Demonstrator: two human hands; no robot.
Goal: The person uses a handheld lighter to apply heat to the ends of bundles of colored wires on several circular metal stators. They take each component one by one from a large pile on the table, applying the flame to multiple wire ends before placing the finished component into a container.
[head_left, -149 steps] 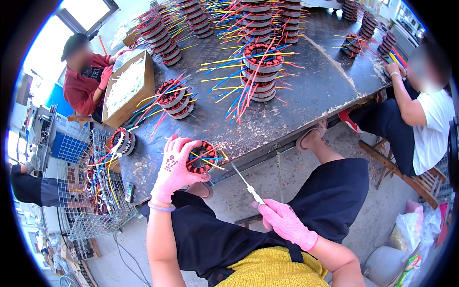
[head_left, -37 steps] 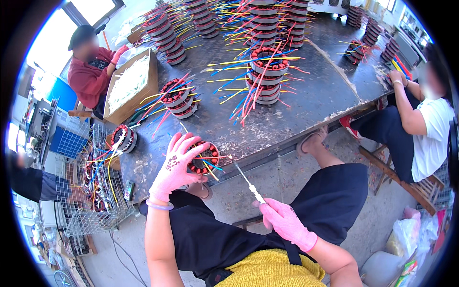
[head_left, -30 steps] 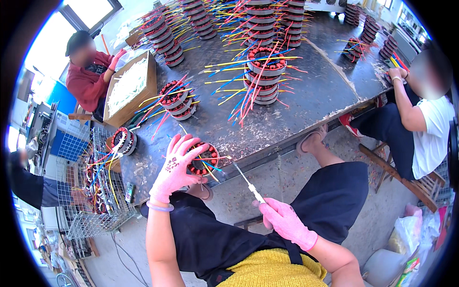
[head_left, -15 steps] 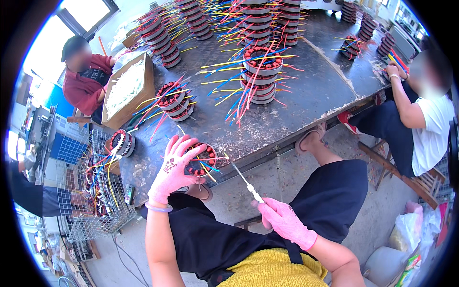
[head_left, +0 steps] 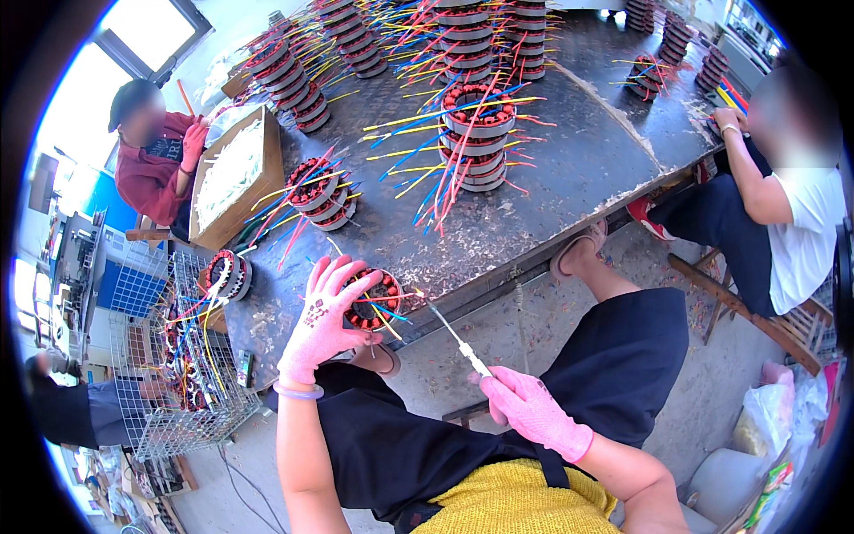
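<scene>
My left hand [head_left: 322, 316], in a pink glove, grips a small motor stator [head_left: 388, 287] at the near edge of the table. The stator is a ring with red windings, and red, blue and yellow wires stick out toward the right. My right hand [head_left: 538, 414], also gloved in pink, is closed round the white handle of a thin metal rod tool [head_left: 451, 332]. The rod points up and left, its far end close to the tip of a red wire. A small orange-yellow spot shows there; whether it is a flame I cannot tell.
Stacks of stators [head_left: 479, 133] with splayed wires stand on the dark worn table [head_left: 569, 160]. A single stator [head_left: 229, 274] sits at the left edge, beside a wire basket [head_left: 191, 418]. Co-workers sit left, by a cardboard box [head_left: 267, 191], and right, on a wooden stool [head_left: 747, 311].
The orange-yellow spot at the tool's tip looks brighter. Both my hands keep nearly the same place and grip. The left co-worker's gloved hand has risen beside the box.
</scene>
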